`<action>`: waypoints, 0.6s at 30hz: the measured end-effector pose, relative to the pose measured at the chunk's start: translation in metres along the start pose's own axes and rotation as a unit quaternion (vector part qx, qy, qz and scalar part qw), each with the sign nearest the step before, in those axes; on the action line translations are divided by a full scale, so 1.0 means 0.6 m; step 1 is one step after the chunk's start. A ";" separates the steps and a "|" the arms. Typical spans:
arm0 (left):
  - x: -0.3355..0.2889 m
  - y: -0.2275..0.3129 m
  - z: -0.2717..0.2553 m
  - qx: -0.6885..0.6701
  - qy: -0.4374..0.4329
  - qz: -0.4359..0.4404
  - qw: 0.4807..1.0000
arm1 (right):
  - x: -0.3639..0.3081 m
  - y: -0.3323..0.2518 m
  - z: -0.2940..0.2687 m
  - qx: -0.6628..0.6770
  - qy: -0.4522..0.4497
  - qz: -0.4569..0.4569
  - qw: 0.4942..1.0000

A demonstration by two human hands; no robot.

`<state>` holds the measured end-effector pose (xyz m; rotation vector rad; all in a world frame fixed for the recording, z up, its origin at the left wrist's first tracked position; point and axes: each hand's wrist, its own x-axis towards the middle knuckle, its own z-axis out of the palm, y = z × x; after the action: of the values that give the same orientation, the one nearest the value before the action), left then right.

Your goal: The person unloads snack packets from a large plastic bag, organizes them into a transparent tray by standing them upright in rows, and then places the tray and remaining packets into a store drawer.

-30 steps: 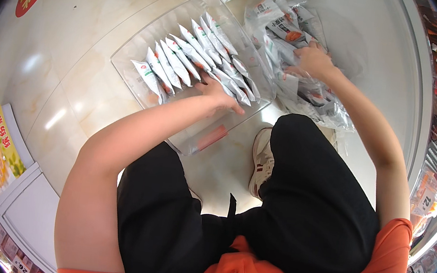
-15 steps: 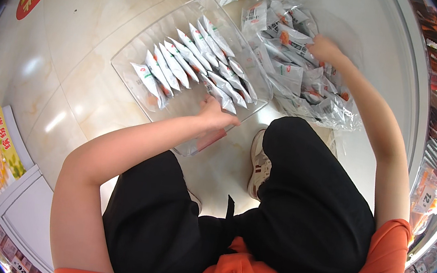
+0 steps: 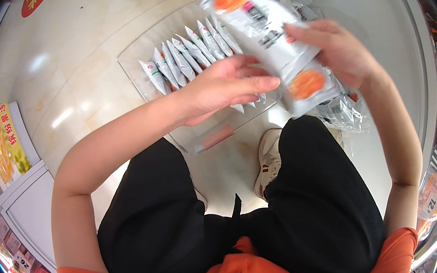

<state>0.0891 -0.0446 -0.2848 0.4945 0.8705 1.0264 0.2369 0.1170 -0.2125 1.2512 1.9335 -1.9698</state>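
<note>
"First, state the position of the hands."

"Apart. The right hand (image 3: 344,48) is clamped on a packet (image 3: 266,33), gripping near one long side with the thumb on the printed face. The left hand (image 3: 222,85) is partly open, thumb and fingers parted, near the packet's lower end. Whether it touches the film cannot be told."

"Where is the packet?"

"Raised between the hands, over the right part of the tub (image 3: 130,65) and partly in front of the bag (image 3: 352,113). Its long axis slants from upper left to lower right."

"List the possible faults and their causes."

"Fault one: slip. Likely cause: smooth film held at one side only. Fault two: disturbance of the row (image 3: 187,56) in the tub. Likely cause: a hand or the packet brushing the thin packets, which stand on edge and lean. Fault three: creased film or crushed contents. Likely cause: excess pinch force."

"Describe the packet."

"White, glossy, flat and oblong. An orange food picture shows toward each end, with dark print and a small pink mark between them. A fold or overlap shows before the lower picture, so two packets may be held together. Motion blur prevents confirmation."
</note>
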 end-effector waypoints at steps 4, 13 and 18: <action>0.005 0.029 0.001 -0.023 0.028 0.068 0.997 | 0.006 0.006 0.043 0.004 -0.017 -0.044 0.999; -0.027 -0.009 -0.047 0.005 0.196 -0.003 0.981 | 0.002 -0.032 -0.007 -0.187 0.101 -0.090 0.973; -0.059 -0.069 -0.076 -0.160 0.184 -0.125 0.962 | 0.012 -0.004 0.006 -0.237 0.021 -0.137 0.962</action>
<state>0.0656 -0.0968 -0.3270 -0.0848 1.0410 1.0148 0.2291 0.1176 -0.2154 0.9438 2.5106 -1.4370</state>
